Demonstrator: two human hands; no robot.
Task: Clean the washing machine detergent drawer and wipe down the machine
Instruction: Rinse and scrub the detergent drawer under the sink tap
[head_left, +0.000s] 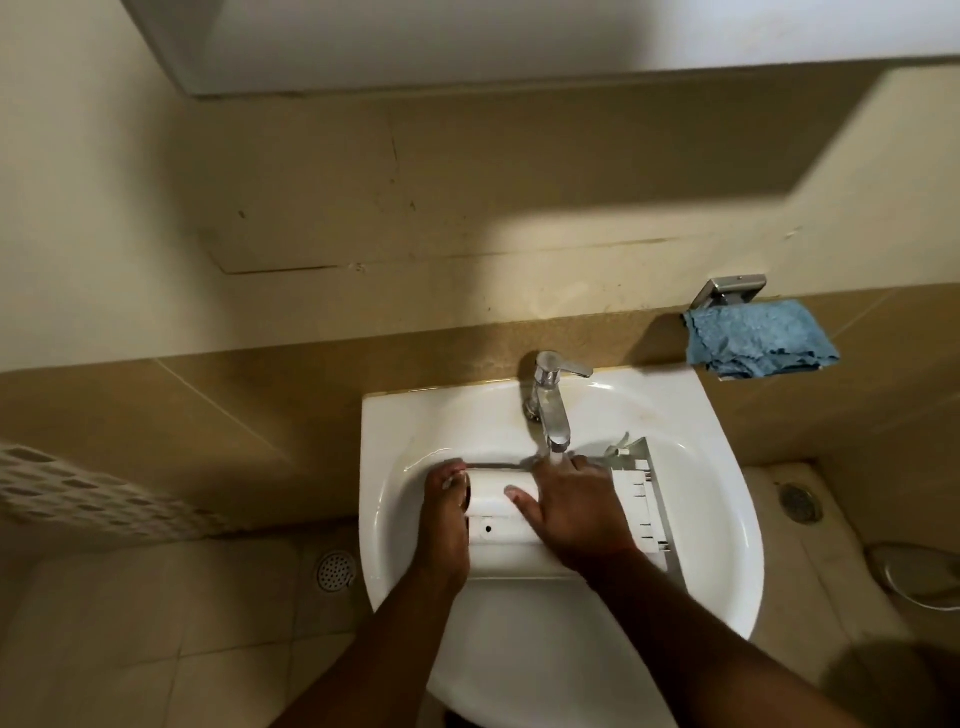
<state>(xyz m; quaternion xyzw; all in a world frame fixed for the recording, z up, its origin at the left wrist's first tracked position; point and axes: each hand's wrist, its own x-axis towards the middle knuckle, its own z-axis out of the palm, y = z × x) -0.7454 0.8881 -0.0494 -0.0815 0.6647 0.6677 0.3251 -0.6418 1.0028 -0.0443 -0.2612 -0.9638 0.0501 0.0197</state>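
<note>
Left hand (445, 512) is wrapped round the left end of the drawer (498, 525), fingers curled over its edge, gripping it. Right hand (569, 512) lies across the top of the drawer, fingers fairly straight and pressed down on the white plastic, thumb stretched out to the left along the smooth curved face. Fingertips reach up right under the spout.

The drawer lies in the sink (701, 519), lengthwise from left to right, resting across the bowl. Its ribbed, compartmented end pokes out to the right of the right hand, with a grey panel edge along that side. A small dark hole shows on the near white face, between the two hands.

The tap (550, 400) stands at the back of the sink, chrome, lever pointing right, spout aimed down at the drawer's far edge. A short clear stream seems to fall from the spout onto the drawer just by the right fingertips, though the blur makes it hard to be sure.

Up on the wall to the right, a blue cloth (758, 340) hangs off a metal holder (730, 291), well apart from the sink. On the tiled floor, a round drain (336, 570) sits left of the sink, and another drain (800, 501) lies to the right. A white perforated basket (78, 493) edges in at far left.
</note>
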